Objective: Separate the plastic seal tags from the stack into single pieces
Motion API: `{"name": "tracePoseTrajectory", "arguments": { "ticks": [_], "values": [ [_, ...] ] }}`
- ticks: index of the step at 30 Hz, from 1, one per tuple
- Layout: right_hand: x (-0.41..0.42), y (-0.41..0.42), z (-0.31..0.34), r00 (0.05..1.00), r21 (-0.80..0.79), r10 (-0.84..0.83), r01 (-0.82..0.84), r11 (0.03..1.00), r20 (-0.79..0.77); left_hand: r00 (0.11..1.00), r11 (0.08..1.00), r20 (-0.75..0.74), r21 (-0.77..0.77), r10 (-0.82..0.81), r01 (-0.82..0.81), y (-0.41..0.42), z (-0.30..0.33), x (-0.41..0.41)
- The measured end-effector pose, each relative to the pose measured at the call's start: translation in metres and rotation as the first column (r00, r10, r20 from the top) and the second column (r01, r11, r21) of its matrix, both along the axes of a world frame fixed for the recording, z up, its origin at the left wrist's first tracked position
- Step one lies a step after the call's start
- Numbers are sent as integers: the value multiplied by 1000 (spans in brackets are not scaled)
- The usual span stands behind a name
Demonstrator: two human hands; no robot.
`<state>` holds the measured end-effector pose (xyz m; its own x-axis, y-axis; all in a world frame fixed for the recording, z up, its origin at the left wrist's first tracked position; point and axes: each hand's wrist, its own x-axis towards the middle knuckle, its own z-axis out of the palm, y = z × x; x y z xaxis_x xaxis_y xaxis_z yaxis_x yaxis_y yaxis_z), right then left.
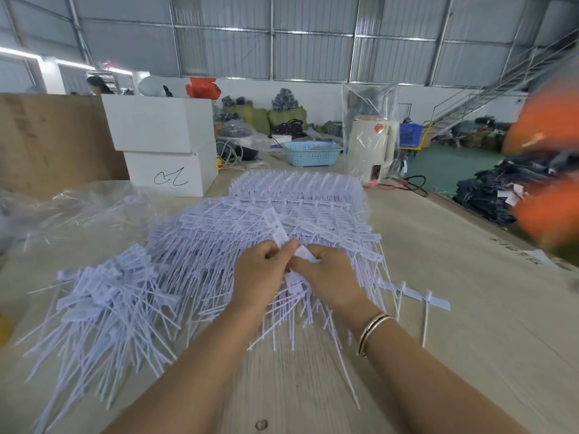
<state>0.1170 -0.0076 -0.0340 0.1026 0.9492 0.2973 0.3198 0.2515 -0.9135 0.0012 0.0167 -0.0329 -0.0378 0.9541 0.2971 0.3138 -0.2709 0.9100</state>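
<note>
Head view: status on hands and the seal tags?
Left hand and right hand both pinching white plastic seal tags at the stack's near edge. Loose singles pile at left. Nothing blocking.

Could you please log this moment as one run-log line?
hands: left hand and right hand pinch seal tags | stack: behind

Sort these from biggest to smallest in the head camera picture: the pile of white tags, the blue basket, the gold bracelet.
1. Pile of white tags, by far the biggest.
2. Blue basket, though it sits farther away, so it looks smaller than it is.
3. Gold bracelet, smallest.
</note>
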Motion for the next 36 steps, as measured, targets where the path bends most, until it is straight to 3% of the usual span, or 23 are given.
{"name": "tracePoseTrajectory", "arguments": {
  "ticks": [7, 12, 15, 18, 21, 27, 31, 36],
  "values": [
    [-10, 4, -10, 972, 202, -208, 183, 962, 109, 943, 994, 323, -92, 85, -58, -3, 1, 9],
    [-11, 6, -15, 938, 324, -290, 218, 921, 192, 895, 987, 433, -153, 102, -39, -7, 0, 12],
    [-17, 2, -16, 944, 349, -260, 178, 920, 204, 835, 969, 512, -230, 204, -95, -2, 3, 8],
    [-16, 3, -10, 978, 234, -176, 146, 961, 113, 898, 975, 399, -192, 184, -115, 5, 7, -2],
    [5, 5, 1, 989, 117, -133, 124, 985, 68, 962, 982, 269, -191, 51, 2, 7, 12, -6],
    [26, -1, 8, 1000, 41, -13, 12, 999, 6, 986, 973, -109, -210, -123, 98, 5, 6, -10],
    [21, 1, 9, 999, 52, -34, 34, 998, -3, 974, 949, -1, -225, -226, 220, -1, 5, -10],
    [18, 7, 5, 990, -103, -97, 86, 991, -100, 984, 983, 157, -153, -81, 105, -2, 2, -4]
  ]
}}
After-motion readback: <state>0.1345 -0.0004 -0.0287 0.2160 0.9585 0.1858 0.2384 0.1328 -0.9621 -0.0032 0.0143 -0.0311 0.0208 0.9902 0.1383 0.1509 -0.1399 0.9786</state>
